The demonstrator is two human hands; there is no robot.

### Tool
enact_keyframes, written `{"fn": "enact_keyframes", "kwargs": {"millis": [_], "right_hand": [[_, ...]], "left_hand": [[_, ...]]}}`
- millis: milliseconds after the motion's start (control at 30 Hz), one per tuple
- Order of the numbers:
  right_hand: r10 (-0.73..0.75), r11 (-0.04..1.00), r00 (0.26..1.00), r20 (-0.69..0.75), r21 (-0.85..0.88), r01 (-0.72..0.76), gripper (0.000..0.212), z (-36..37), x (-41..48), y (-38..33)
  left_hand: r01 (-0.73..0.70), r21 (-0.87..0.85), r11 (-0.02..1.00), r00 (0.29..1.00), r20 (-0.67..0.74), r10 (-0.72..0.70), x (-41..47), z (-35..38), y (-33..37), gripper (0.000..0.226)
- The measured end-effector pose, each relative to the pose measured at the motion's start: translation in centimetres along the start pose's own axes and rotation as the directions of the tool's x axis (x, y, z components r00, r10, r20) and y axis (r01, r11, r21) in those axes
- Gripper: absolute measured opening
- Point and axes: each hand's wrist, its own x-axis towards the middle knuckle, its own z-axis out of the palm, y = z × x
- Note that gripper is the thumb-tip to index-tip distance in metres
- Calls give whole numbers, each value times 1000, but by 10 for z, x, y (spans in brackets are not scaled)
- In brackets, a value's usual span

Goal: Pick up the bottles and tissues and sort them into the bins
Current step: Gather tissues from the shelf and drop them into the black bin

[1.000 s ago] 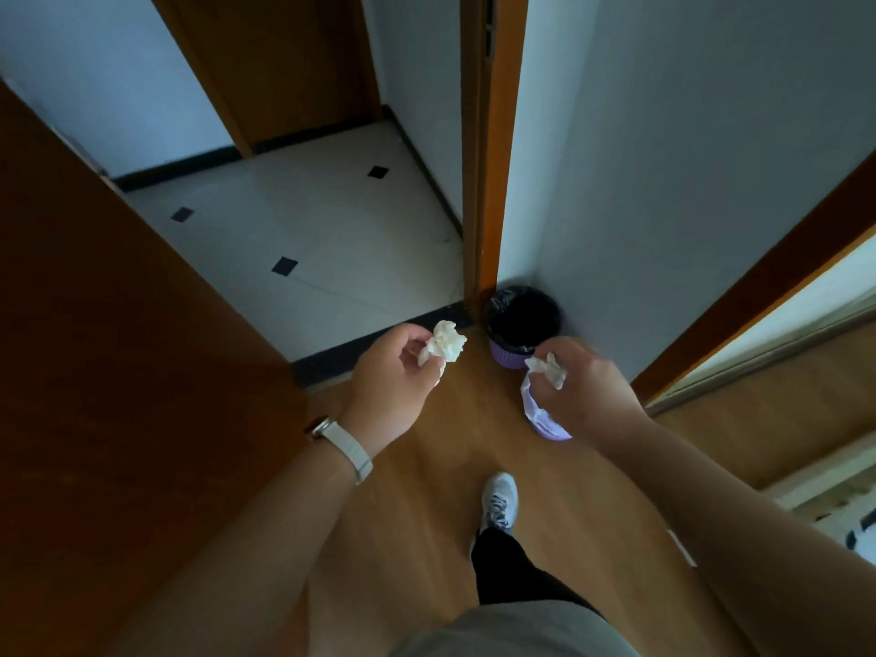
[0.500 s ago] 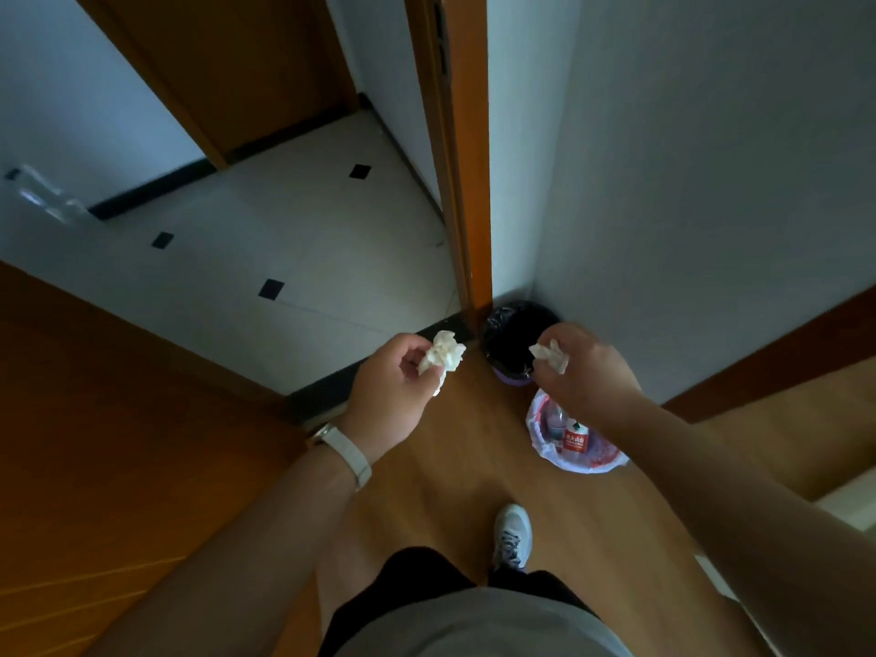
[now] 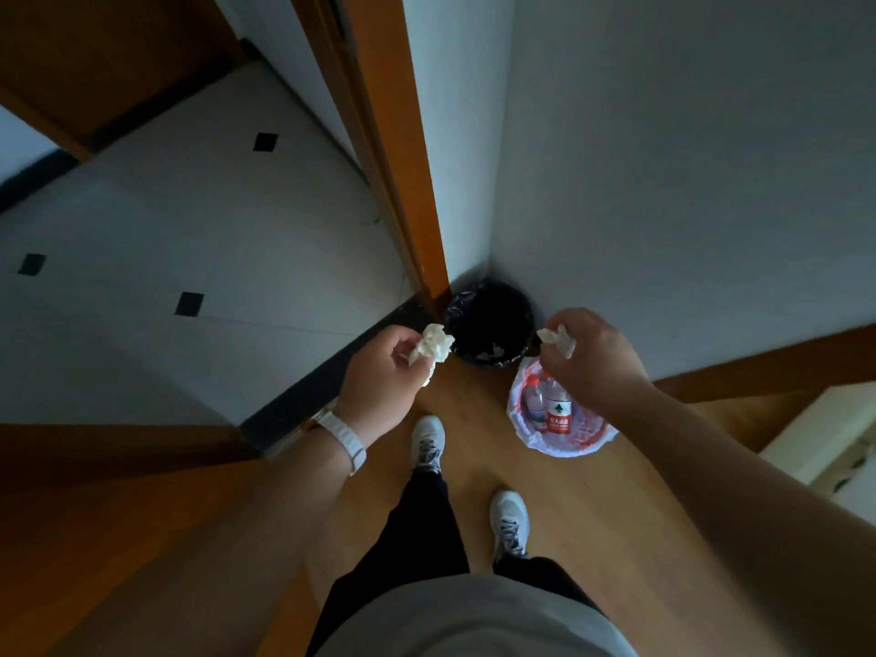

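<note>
My left hand [image 3: 379, 372] pinches a crumpled white tissue [image 3: 433, 346] just left of the black-lined bin [image 3: 490, 324], which stands in the wall corner with bits of tissue inside. My right hand [image 3: 590, 358] pinches a smaller crumpled tissue [image 3: 557, 341] at that bin's right rim. Below the right hand stands a second bin with a white liner [image 3: 564, 441]. Clear bottles [image 3: 557, 412] with red labels lie in it.
An orange door frame [image 3: 403, 182] meets the wall just behind the black bin. White tiled floor [image 3: 189, 230] lies beyond a dark threshold on the left. My feet in grey shoes [image 3: 509, 523] stand on wooden floor. A pale piece of furniture [image 3: 825, 433] sits at the right.
I have stepped closer to the bins and the view tilted down. Both hands stay near the black bin with their tissues. The white-lined bin with bottles has come fully into sight.
</note>
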Motion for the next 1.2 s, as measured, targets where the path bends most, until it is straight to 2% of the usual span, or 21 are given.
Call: {"fn": "enact_keyframes", "kwargs": {"millis": [100, 267, 433, 567, 767, 933, 1067, 1200], "right_hand": [[88, 996, 996, 23, -19, -87, 12, 18, 33, -2], [133, 991, 990, 48, -35, -131, 14, 55, 93, 0], [175, 984, 982, -65, -24, -177, 18, 98, 155, 25], [172, 984, 982, -82, -31, -175, 25, 136, 205, 67], [186, 981, 983, -6, -59, -186, 26, 216, 254, 163], [146, 982, 988, 52, -133, -138, 27, 283, 289, 240], [68, 986, 996, 57, -157, -58, 28, 328, 323, 281], [-84, 982, 994, 73, -164, 95, 24, 368, 342, 311]], "left_hand": [[-14, 13, 1000, 997, 72, 13, 49, -2, -11, 17], [-46, 18, 999, 988, 151, 43, 136, 12, -46, 15], [-1, 56, 998, 961, 277, -15, 197, 55, -91, 13], [5, 86, 996, 947, 318, -32, 235, 103, -123, 14], [29, 148, 989, 939, 336, -78, 281, 201, -190, 12], [37, 212, 977, 947, 306, -103, 317, 285, -252, 10], [-67, 289, 955, 954, 298, -24, 343, 328, -296, 13], [-338, 366, 867, 906, 377, 193, 368, 356, -321, 20]]}}
